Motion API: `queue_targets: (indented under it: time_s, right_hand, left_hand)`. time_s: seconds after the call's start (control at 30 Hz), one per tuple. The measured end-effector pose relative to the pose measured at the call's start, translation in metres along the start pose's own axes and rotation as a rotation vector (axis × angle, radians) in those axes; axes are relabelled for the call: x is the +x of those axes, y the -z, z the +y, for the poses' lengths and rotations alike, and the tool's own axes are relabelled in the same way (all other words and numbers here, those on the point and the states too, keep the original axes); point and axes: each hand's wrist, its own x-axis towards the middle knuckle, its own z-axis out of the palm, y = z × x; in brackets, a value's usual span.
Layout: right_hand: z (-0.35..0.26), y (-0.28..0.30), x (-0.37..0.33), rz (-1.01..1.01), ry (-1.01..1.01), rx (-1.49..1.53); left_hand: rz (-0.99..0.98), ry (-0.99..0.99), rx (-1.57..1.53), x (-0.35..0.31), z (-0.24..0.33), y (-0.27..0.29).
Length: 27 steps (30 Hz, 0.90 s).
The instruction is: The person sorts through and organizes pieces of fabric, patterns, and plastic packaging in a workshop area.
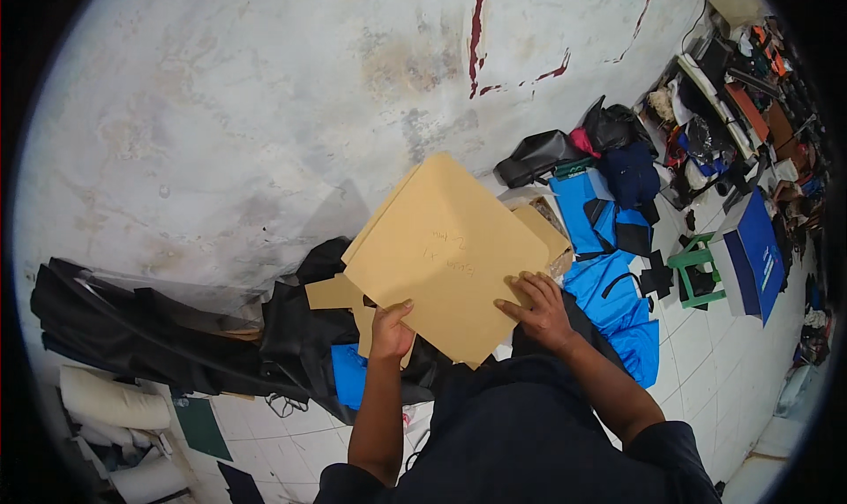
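Observation:
A large tan cardboard sheet [441, 248] with handwriting on its face is held up in front of me, tilted so one corner points away. Another sheet edge shows along its upper left side, so it looks like more than one layer. My left hand [391, 331] grips the near left edge, thumb on top and the other fingers hidden beneath. At the near right edge, my right hand [540, 313] holds the sheet with its fingers lying over the top face. Smaller tan cardboard pieces [328, 294] stick out below the sheet on the left, near my left hand.
Rolls of black material [159, 327] lie along the stained wall [265, 107]. Blue fabric [618, 319] and black bags [547, 155] are heaped at the right. Beyond stand a green stool [697, 270], a blue box [754, 257] and cluttered shelves. White rolls [115, 398] lie at lower left.

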Motion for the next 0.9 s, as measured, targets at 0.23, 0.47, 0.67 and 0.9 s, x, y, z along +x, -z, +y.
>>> queue_targets:
  time_s: [0.23,0.47,0.67,0.9]
  right_hand:
    - [0.016,-0.013,-0.005,-0.082,-0.303,0.058]
    - [0.107,-0.062,-0.145,-0.926,-0.791,0.250]
    - [0.146,-0.094,-0.234,-0.972,-1.123,0.365]
    - [0.223,-0.197,-0.217,-0.812,-1.224,0.552]
  left_hand:
    - [0.226,-0.064,-0.001,0.012,-0.017,0.039]
    - [0.687,-0.060,0.325,-0.028,-0.039,0.135]
    - [0.979,0.131,0.657,-0.142,-0.080,0.189]
    - [0.981,0.238,0.852,-0.163,-0.111,0.145]
